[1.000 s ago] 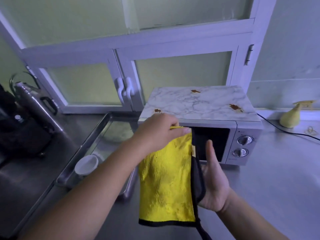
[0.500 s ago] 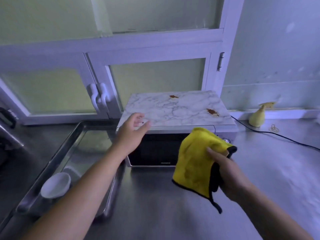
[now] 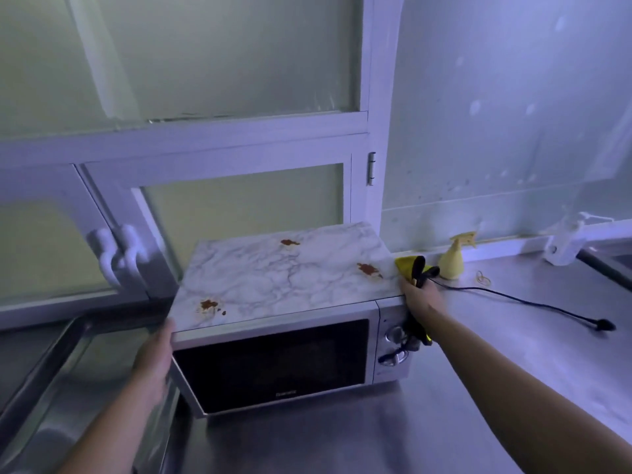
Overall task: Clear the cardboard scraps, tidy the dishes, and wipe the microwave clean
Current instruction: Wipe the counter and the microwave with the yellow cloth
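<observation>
left hand (image 3: 154,357): fingers straight, against microwave (image 3: 273,360), 9 o'clock side | right hand (image 3: 419,297): clutching cloth (image 3: 406,264), 3 o'clock side

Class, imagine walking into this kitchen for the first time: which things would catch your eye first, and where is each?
The microwave in the middle of the steel counter stands out, its marbled top marked by three brown stains. The right hand grips a bright yellow cloth at the top's right edge, while the left hand rests against the microwave's left side.
</observation>
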Motion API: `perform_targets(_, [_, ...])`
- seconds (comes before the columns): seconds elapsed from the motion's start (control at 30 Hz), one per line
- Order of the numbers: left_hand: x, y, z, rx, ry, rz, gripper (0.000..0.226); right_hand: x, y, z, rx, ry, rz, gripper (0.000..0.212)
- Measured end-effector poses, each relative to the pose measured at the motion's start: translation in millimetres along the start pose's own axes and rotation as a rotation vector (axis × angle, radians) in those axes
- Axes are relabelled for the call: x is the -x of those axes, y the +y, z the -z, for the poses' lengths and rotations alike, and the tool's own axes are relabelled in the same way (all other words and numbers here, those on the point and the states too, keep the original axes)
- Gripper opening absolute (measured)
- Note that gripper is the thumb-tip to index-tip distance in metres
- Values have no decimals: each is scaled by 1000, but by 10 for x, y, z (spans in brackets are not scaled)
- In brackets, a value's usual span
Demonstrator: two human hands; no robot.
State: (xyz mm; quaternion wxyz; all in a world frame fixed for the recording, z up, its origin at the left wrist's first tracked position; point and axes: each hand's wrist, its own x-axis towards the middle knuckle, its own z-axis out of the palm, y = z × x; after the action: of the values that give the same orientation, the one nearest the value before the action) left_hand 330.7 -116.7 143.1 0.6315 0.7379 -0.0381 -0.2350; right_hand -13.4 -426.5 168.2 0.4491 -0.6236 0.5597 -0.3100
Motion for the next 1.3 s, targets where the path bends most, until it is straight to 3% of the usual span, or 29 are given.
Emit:
perform_targets(0.13, [-78, -155, -18, 95, 48, 0, 67, -14, 89, -71, -46, 96, 1, 30])
perform_targets(0.27, [-113, -170, 0, 86, 71, -34, 72, -15, 68, -55, 279, 82, 210, 12])
perform_targets(0.33, [-73, -139, -8, 74, 69, -45, 72, -29, 37, -8, 354, -9, 323, 71])
perform_targets(0.4, [1, -98, -33, 76, 69, -57, 60, -38, 22, 33, 347, -34, 332, 88])
perform_targets(0.53, [148, -33, -96, 166, 72, -68, 35, -31, 101, 62, -66, -143, 262, 81])
perform_targets(0.67, [277, -21, -131, 208, 59, -70, 29, -10, 112, 62, -242, -178, 282, 75])
perform_targets(0.8, [392, -87, -87, 147, -21, -77, 37, -53, 220, 87, -333, -252, 301, 53])
perform_targets(1.1, [853, -539, 170, -8, 150, -33, 58, -148, 126, 155, -386, -323, 282, 44])
perform_targets(1.3, [916, -566, 151, -31, 228, -97, 56, -61, 200, 96, -510, -179, 186, 28])
